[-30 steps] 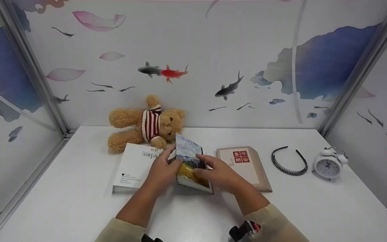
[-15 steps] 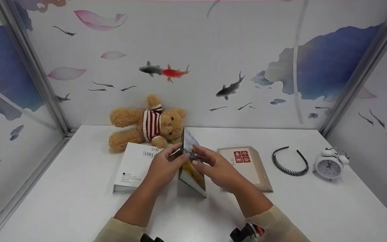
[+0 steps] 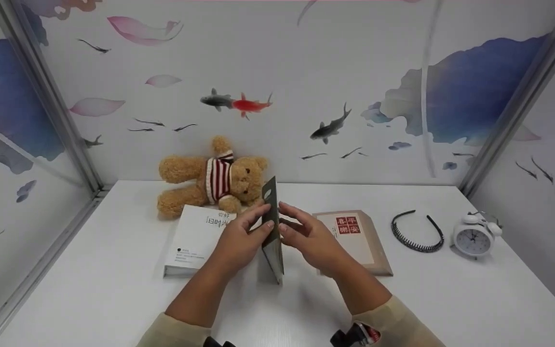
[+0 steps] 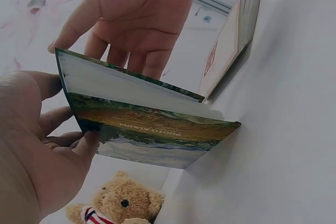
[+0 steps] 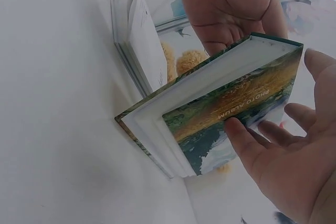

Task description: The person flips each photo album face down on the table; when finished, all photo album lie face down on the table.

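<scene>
A photo album [image 3: 272,253] with a painted landscape cover stands on its edge, dark green spine up, covers slightly apart. My left hand [image 3: 239,241] is at its left side, thumb and fingertips touching near the spine. In the left wrist view, the left fingers [image 4: 68,153] rest on the printed cover [image 4: 152,129]. My right hand [image 3: 318,243] faces it from the right. In the right wrist view, a right fingertip [image 5: 239,129] touches the other cover [image 5: 231,114], while the thumb is just off the spine corner. The lower edge is at the tabletop.
A white book [image 3: 197,241] lies left of the album, with a striped-shirt teddy bear [image 3: 219,180] behind it. To the right are a tan book [image 3: 354,241], a black headband [image 3: 417,246] and a white alarm clock [image 3: 472,238]. Printed panels [image 3: 277,58] bound the white table [image 3: 113,289].
The album has turned from showing its painted cover to standing nearly edge-on, spine up. My left hand has shifted slightly right with it; the right hand stays beside it. Other objects have not moved.
</scene>
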Demonstrator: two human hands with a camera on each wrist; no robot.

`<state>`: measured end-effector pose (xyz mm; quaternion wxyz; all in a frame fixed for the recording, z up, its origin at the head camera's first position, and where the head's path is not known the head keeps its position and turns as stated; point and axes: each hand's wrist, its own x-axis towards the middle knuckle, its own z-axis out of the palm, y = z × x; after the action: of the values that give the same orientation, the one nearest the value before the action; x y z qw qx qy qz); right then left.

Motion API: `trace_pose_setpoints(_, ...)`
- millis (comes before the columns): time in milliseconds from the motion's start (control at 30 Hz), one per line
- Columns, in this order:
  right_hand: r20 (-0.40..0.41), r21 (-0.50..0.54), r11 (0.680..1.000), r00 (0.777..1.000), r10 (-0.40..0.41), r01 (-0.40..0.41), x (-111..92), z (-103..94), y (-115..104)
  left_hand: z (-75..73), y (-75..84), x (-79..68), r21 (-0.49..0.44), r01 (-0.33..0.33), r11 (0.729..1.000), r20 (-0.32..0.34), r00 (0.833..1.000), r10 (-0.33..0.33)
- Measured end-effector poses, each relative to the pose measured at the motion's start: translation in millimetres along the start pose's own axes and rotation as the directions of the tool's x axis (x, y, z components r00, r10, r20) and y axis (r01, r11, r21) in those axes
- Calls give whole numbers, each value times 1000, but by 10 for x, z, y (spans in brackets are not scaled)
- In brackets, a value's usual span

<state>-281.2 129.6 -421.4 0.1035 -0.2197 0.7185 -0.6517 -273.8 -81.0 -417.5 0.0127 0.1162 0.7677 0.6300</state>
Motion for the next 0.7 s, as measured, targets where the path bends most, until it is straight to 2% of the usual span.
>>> trace_pose_setpoints(133,-56,-40,999,998,26,-28,3,-25,-8,8,-10,5,4,-2,1000,42,999,2)
trace_pose_setpoints(300,-112,-48,996,991,68,-74,14,-64,17,23,-67,28,-61,-7,998,59,998,11)
trace_pose_setpoints(400,-119,-22,996,989,85,-89,12,-93,16,27,-103,42,-115,21,993,64,998,-14)
trace_pose_setpoints(567,-132,15,993,985,115,-114,2,-160,13,39,-161,59,-181,90,979,130,989,-67)
trace_pose_setpoints(700,-139,47,990,981,138,-133,10,-184,26,37,-200,56,-149,102,984,151,985,-79)
